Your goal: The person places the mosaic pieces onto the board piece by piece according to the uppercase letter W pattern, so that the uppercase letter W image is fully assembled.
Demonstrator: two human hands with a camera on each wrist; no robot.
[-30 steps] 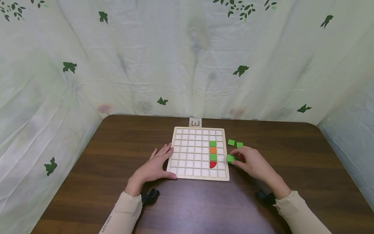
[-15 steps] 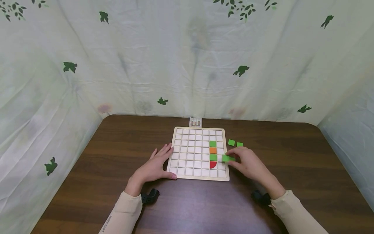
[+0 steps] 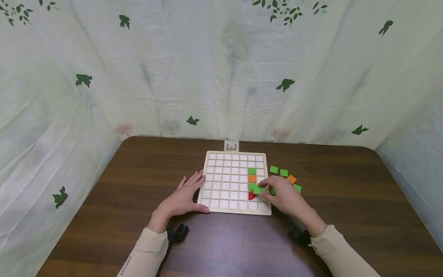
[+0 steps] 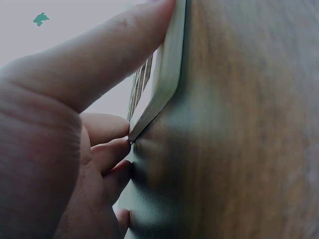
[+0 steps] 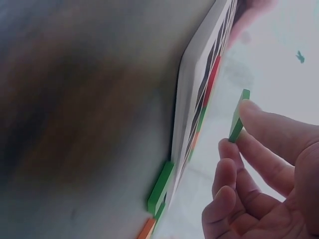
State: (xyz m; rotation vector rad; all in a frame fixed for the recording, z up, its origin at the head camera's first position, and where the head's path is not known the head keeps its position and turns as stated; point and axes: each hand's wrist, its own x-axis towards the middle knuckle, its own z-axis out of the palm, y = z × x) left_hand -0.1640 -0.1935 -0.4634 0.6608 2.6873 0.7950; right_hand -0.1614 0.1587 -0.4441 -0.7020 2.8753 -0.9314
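Note:
A pale wooden grid board [image 3: 237,211] with white squares lies on the table. My left hand [image 3: 181,198] rests at its left side, fingers spread along the edge. In the left wrist view the thumb [image 4: 99,55] lies against the board's rim. My right hand [image 3: 285,194] pinches a green square tile [image 5: 239,115] between thumb and fingertips, held over the board's right part. One column of the board bears a green tile [image 3: 252,171], an orange tile [image 3: 252,179], another green tile [image 3: 251,186] and a red rounded tile [image 3: 251,196], which the held tile partly overlaps.
Right of the board lie loose green tiles [image 3: 273,169] and an orange tile [image 3: 292,179], some partly hidden by the right hand. A small printed grid card [image 3: 231,145] sits behind the board. A patterned white curtain [image 3: 221,77] hangs behind the brown table [image 3: 155,154].
My right hand has carried the green tile leftward from beside the board to over its right columns, uncovering loose orange and green tiles. The left hand has stayed in place.

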